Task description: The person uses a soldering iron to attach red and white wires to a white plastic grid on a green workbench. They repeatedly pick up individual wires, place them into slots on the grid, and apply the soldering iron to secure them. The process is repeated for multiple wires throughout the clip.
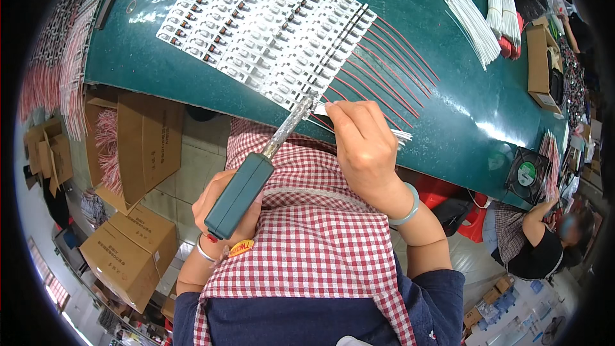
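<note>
My left hand (214, 197) is wrapped round the dark green boxy handle of a soldering iron (241, 193). The iron's metal barrel slants up to the near right corner of a white panel of small circuit boards (266, 25). Its tip touches or nearly touches the last board there. Just right of the tip, my right hand (366, 144) pinches the end of a white wire (320, 109) against the panel's edge. Several red wires (391, 77) fan out from the panel's right side. More white wire ends (402, 136) stick out past my right hand at the table edge.
Bundles of white wires (474, 25) lie on the green table (423, 147) at the right. A black fan (526, 174) stands near the right corner, with a co-worker (535, 243) beyond. Wired strips (80, 70) hang at the left, above cardboard boxes (150, 141).
</note>
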Demonstrator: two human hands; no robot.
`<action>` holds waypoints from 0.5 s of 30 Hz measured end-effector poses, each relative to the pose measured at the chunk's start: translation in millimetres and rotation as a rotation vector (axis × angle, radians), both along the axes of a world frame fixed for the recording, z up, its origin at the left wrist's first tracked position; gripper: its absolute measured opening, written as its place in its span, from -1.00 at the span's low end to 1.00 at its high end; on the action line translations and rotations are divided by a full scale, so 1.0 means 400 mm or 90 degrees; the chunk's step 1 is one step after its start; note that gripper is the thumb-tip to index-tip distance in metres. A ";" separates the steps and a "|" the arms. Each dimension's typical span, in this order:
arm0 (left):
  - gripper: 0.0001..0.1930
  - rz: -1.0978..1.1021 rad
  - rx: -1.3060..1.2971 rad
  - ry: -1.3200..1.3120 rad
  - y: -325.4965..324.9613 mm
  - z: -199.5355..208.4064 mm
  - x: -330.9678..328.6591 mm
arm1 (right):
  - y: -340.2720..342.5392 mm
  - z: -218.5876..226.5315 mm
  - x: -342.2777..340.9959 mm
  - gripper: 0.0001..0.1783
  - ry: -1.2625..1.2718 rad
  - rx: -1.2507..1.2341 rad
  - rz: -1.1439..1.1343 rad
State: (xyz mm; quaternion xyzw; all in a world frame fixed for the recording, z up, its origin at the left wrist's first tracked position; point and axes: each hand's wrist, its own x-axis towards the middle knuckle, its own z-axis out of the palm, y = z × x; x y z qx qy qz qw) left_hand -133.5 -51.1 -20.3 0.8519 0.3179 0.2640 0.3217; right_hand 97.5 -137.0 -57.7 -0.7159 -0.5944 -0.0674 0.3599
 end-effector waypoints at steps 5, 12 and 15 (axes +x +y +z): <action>-0.78 -0.015 0.002 0.003 0.004 0.000 0.010 | 0.000 0.007 0.016 -0.59 0.005 0.000 -0.005; -0.74 -0.076 -0.023 0.000 0.020 0.002 0.019 | 0.007 0.000 0.025 -0.60 -0.022 -0.031 -0.007; -0.73 -0.089 -0.021 -0.001 0.021 -0.010 0.018 | 0.009 -0.002 0.025 -0.62 -0.032 -0.033 -0.007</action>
